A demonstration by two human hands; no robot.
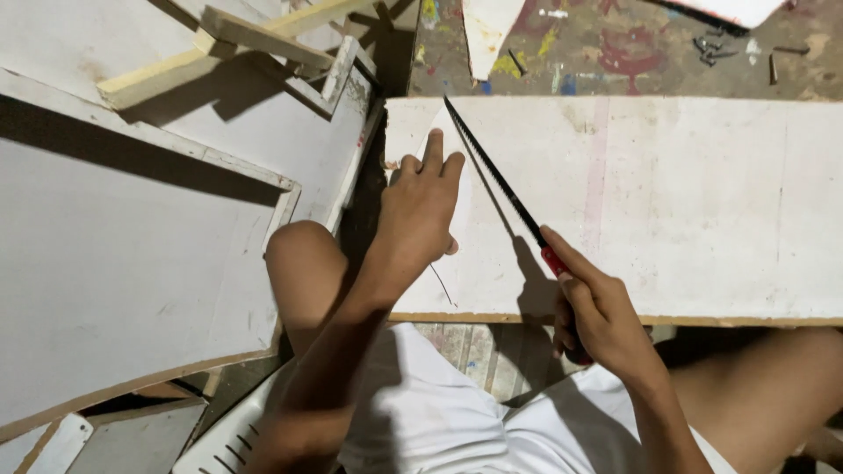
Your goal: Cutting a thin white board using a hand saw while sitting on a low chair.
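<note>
R hand (pixel 599 318) clamped on saw (pixel 496 175), handle mostly hidden; L hand (pixel 420 206) flat on white board (pixel 685 202).

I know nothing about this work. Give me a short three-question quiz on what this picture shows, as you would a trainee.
1. True or false: the right hand grips the hand saw by its red handle.
2. What does the left hand press flat on?
A. the white board
B. the paint-stained floor
C. the wooden strips
3. Fill in: the saw blade lies on the board just to the ____ of the left hand's fingers.

Key: 1 true; 2 A; 3 right.
</note>
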